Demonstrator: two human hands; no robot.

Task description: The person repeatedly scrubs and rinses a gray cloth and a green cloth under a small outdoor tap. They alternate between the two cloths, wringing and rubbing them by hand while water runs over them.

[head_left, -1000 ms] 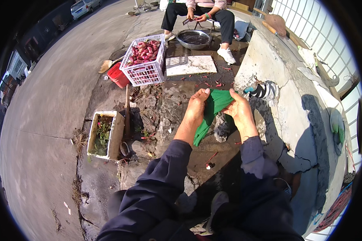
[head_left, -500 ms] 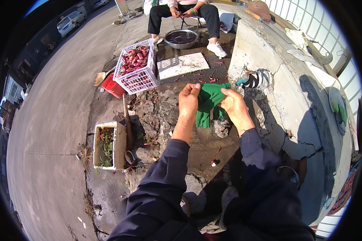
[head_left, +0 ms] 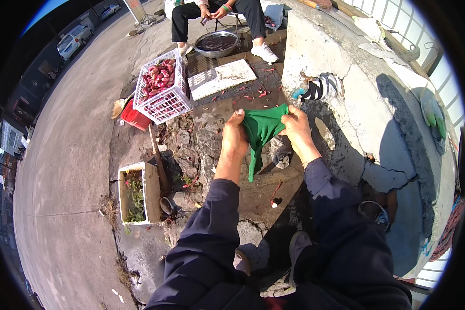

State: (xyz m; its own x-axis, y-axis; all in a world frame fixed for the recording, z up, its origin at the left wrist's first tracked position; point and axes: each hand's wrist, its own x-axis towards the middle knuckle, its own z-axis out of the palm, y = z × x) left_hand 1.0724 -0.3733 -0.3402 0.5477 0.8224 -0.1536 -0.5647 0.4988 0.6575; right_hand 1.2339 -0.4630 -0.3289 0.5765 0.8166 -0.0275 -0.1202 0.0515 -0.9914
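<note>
A green cloth glove (head_left: 264, 124) is stretched between my two hands in front of me, over wet ground. My left hand (head_left: 233, 137) pinches its left edge with the thumb on top. On the opposite side, my right hand (head_left: 297, 129) grips the upper right corner, fingers closed. A narrow end of the glove dangles below, nearer my left hand. Just beyond my right hand, a black-and-white striped item with a blue-green end (head_left: 320, 88) lies against the concrete wall (head_left: 341, 103). A crumpled clear plastic piece (head_left: 280, 157) shows behind the glove.
Ahead left, a white crate (head_left: 166, 107) holds red-purple roots beside a red bucket (head_left: 134, 117). A white board (head_left: 222, 79) lies before a metal basin (head_left: 216, 52) of dark water, where another person sits. A foam planter (head_left: 153, 191) and rubble lie left.
The glove was bunched with finger-like ends hanging; now it is pulled taut between my hands, with one long end down. The surroundings have shifted slightly left in view.
</note>
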